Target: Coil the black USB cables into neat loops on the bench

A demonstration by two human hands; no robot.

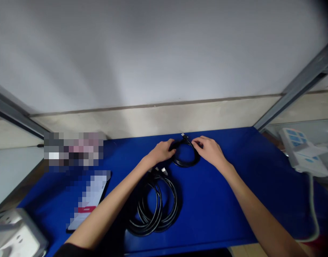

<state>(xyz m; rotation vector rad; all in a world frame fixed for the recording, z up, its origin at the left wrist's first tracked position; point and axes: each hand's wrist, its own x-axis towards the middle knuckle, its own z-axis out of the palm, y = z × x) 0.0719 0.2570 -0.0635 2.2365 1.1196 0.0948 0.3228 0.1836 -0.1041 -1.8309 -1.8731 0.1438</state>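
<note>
A small coil of black cable (184,165) lies near the back of the blue table, its metal-tipped plug (183,135) pointing to the wall. My left hand (163,150) grips the left side of this coil, fingers curled around it. On the opposite side, my right hand (208,150) is closed in a pinch at the coil's upper right edge; the exact contact is partly hidden by the fingers. Closer to me, beside my left forearm, larger coils of black cable (175,194) overlap one another, with light metal plug ends (164,171) at their top.
A tablet-like device (106,185), partly blurred out, lies left of my left forearm. Pixelated items (83,148) are at the back left. A white power strip (15,232) is at the front left. At the right stands a white-and-blue box-like object (300,150) with a pale cord (312,203).
</note>
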